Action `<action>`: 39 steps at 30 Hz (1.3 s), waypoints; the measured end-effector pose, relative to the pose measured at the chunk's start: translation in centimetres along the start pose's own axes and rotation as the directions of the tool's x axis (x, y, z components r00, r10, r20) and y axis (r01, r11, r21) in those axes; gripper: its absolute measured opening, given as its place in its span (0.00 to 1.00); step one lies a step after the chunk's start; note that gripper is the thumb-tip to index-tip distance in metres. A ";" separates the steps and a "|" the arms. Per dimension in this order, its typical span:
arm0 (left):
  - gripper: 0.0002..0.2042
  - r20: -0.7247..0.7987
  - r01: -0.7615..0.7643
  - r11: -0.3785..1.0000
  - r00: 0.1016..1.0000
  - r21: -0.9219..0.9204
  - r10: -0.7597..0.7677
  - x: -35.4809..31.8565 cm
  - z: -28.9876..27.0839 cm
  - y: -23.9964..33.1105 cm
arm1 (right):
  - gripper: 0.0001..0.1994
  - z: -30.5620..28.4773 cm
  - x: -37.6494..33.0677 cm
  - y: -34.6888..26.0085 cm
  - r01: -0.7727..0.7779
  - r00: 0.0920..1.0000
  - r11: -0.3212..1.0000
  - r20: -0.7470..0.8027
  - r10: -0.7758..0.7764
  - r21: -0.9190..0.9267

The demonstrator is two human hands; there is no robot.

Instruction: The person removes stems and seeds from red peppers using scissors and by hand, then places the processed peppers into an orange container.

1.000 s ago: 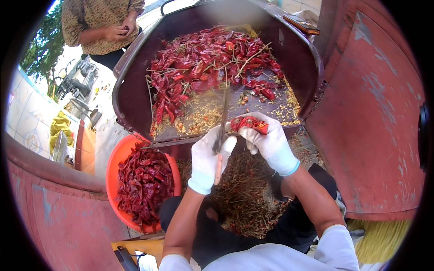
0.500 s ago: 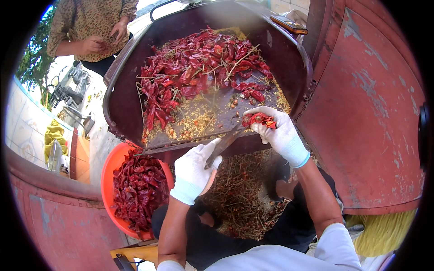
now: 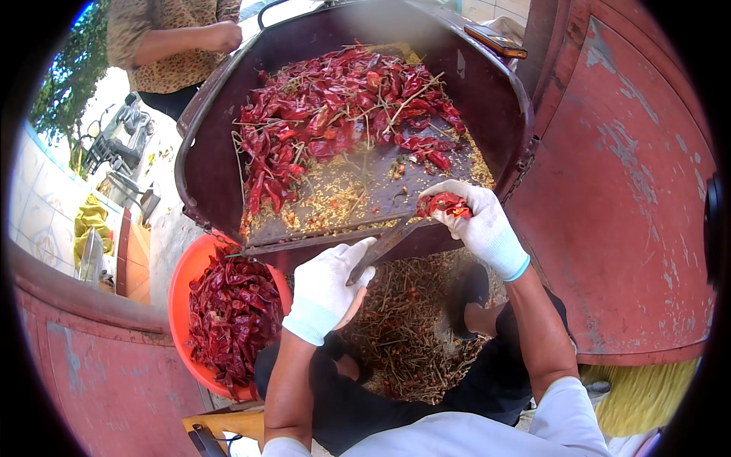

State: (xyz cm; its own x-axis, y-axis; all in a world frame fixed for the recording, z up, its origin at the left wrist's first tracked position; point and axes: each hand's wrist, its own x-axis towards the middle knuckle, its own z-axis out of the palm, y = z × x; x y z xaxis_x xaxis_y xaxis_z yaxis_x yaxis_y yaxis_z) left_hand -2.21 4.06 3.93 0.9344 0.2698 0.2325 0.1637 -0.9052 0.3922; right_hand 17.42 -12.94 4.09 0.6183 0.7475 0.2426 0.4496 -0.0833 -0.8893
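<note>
My left hand (image 3: pixel 329 278), in a white glove with a blue-edged cuff, is closed around a long, dark metal blade (image 3: pixel 388 245) that points up and to the right. Whether it has a second blade or a handle is hidden by the fingers. In my right hand (image 3: pixel 481 221), gloved alike, is a small bunch of dried red chili peppers (image 3: pixel 445 204). The blade's tip lies right by this bunch. Just beyond both hands, a heap of red chili peppers (image 3: pixel 335 114) with dry stems lies in a dark red metal cart tray (image 3: pixel 502 122), among scattered yellow seeds.
An orange basin (image 3: pixel 180 305) of dark red peppers stands left of my knees. Stems and scraps (image 3: pixel 403 327) cover the ground between my feet. Red metal panels (image 3: pixel 624 198) flank both sides. A phone-like device (image 3: pixel 495 39) rests on the tray's rim. Another person (image 3: pixel 171 46) stands far left.
My right hand has shifted slightly right and down, still holding the peppers. The left keeps its grip on the blade. The other person's hands have moved; the view has shifted a little.
</note>
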 end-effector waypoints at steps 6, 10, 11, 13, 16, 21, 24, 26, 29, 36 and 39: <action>0.22 -0.006 -0.019 1.000 1.000 0.010 0.019 -0.1 -0.2 -0.3 | 0.11 0.1 0.0 -0.1 0.032 0.999 0.999 -0.012 -0.032 -0.005; 0.21 -0.005 -0.033 0.999 0.999 0.002 0.033 -0.3 -0.2 -0.5 | 0.12 0.1 0.0 -0.3 0.051 0.999 0.998 -0.011 -0.051 -0.047; 0.21 0.007 -0.034 0.999 0.999 -0.002 0.034 -0.3 -0.3 -0.5 | 0.13 0.2 0.1 0.3 0.115 0.993 0.991 -0.022 -0.116 -0.075; 0.21 0.032 -0.044 0.999 0.999 -0.007 0.044 -0.2 -0.3 -0.5 | 0.13 0.1 0.1 0.7 0.171 0.985 0.977 -0.016 -0.174 -0.130; 0.21 0.062 -0.045 0.998 0.997 -0.031 0.047 -0.2 -0.4 -0.7 | 0.14 -0.1 0.1 0.0 0.173 0.985 0.968 0.031 -0.170 -0.181; 0.19 0.089 -0.018 0.983 0.995 -0.184 0.035 -0.3 0.1 -1.2 | 0.13 0.3 0.0 0.1 0.131 0.991 0.987 0.033 -0.128 -0.092; 0.18 0.163 0.080 0.949 0.986 -0.304 -0.031 -0.4 0.7 -1.6 | 0.14 0.6 -0.2 -0.1 -0.019 0.996 0.999 0.086 0.021 -0.026; 0.17 0.225 0.154 0.872 0.973 -0.464 -0.051 -0.4 1.3 -1.9 | 0.11 0.7 -0.4 -0.2 -0.094 0.989 0.994 0.119 0.086 0.060; 0.14 0.270 0.220 0.751 0.961 -0.622 -0.058 -0.2 1.4 -1.0 | 0.08 1.2 -0.7 -0.6 -0.238 0.966 0.874 0.195 0.169 0.423; 0.13 -0.101 0.106 0.781 0.972 -0.615 -0.212 -0.2 5.7 0.6 | 0.06 2.4 -0.8 1.2 -0.438 0.898 0.256 0.406 0.171 0.861; 0.11 -0.311 -0.049 0.940 0.948 -0.338 -0.063 0.4 6.1 0.7 | 0.07 2.8 -0.9 1.5 -0.451 0.890 0.114 0.438 0.125 0.885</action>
State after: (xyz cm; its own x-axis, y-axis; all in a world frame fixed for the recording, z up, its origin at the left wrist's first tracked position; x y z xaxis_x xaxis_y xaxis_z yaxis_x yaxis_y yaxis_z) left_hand 0.24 1.51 -1.15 0.7775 0.4150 0.4726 0.0014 -0.7526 0.6585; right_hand 15.77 -11.86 1.43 0.3242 0.9438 -0.0649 -0.7985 0.2362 -0.5537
